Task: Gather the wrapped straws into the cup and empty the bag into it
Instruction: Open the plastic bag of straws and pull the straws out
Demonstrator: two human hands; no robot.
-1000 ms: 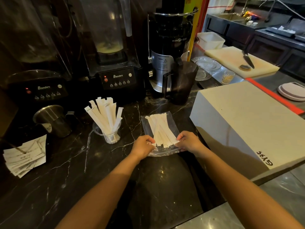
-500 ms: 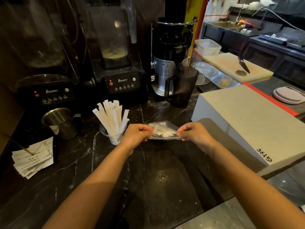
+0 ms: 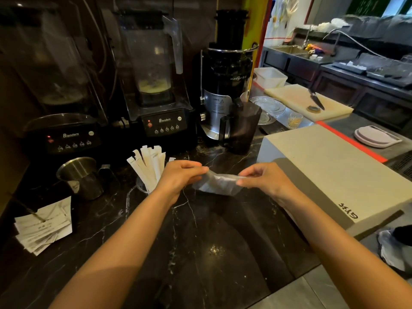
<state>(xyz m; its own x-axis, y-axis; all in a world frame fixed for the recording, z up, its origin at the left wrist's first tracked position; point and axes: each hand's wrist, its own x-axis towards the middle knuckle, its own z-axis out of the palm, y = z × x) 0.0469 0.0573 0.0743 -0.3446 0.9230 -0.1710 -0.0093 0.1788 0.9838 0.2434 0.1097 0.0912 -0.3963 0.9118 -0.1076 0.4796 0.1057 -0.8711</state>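
centre of frame: a clear, crumpled plastic bag (image 3: pixel 217 182) held up off the black marble counter (image 3: pixel 200 241), stretched between both hands. left hand (image 3: pixel 178 177) pinches the bag's left edge between thumb and fingertips; right hand (image 3: pixel 265 178) pinches the right edge the same way. bag contents blurred, cannot tell what is inside.

just left of the left hand: a small clear plastic cup (image 3: pixel 142 187) standing on the counter, mostly hidden by the wrist, with a fan of white paper-wrapped straws (image 3: pixel 148 166) upright in it, leaning left and right.

left of the cup: a steel measuring jug (image 3: pixel 79 176). lower left: a fanned stack of white paper slips (image 3: pixel 43 228).

upper left and upper centre: two black blenders (image 3: pixel 163 123) side by side (each jar under a clear cover). beside them a black juicer (image 3: pixel 225 85) with a dark smoky pitcher (image 3: pixel 242 127) in front.

right of frame: a pale grey box (image 3: pixel 323 166) with black handwriting on its near corner.
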